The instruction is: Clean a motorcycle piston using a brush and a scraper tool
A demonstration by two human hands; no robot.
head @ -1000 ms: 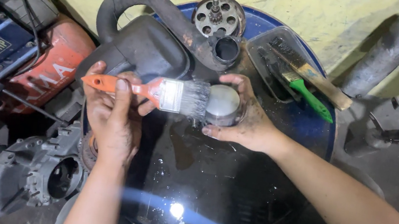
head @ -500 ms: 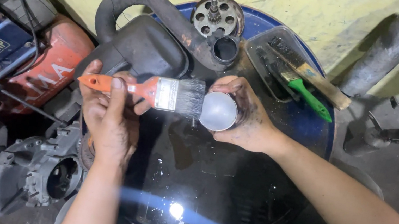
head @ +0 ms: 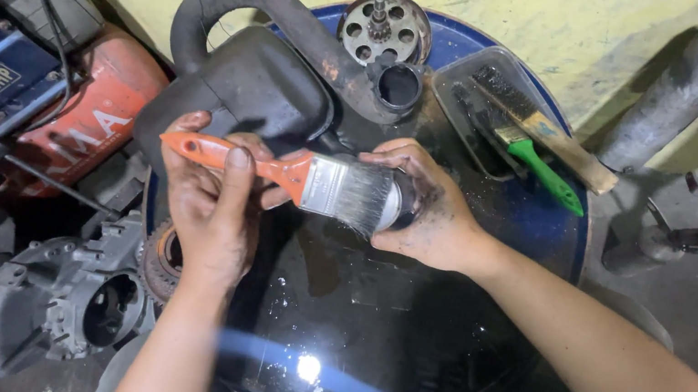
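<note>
At the frame's middle, the left hand (head: 214, 204) is clamped on the orange handle of a brush (head: 314, 182), so its bristles lie against a small round part (head: 398, 205). The right hand (head: 426, 207) wraps closed around this part, holding it steady above the wet black basin (head: 367, 319). Behind, at upper right, a tray (head: 476, 86) keeps spare brushes.

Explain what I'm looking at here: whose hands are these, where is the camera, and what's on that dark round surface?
The view comes from a camera on the person's head, looking down at their own bare hands. The left hand holds an orange-handled paintbrush, its bristles against a small round part gripped in the right hand. Both work over a wet, dark round basin with a blue rim. Behind lie a black hollow casing, a metal disc with holes, and a clear tray holding two more brushes.
</note>
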